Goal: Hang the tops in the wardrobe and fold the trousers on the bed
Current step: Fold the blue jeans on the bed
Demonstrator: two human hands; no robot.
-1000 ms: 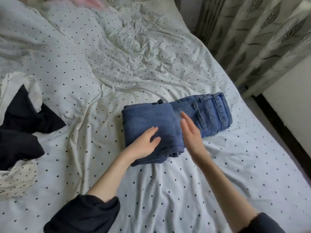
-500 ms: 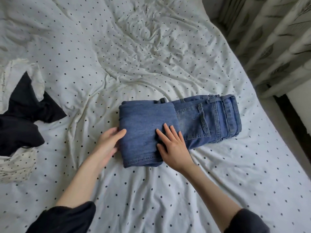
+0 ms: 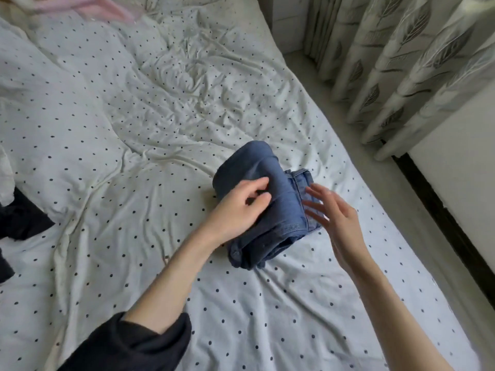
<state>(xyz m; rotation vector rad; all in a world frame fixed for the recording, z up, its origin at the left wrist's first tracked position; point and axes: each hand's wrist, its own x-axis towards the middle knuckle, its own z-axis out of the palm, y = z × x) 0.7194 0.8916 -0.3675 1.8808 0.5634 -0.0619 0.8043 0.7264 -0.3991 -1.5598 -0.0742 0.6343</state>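
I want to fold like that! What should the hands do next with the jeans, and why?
Probably lay the lifted half flat. The left hand grips the jeans mid-fold, with the bundle raised off the bed, while the right hand hovers open beside it, ready to press it down.

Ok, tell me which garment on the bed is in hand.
The blue jeans, gripped by the left hand; the black garment lies untouched at the bed's left edge.
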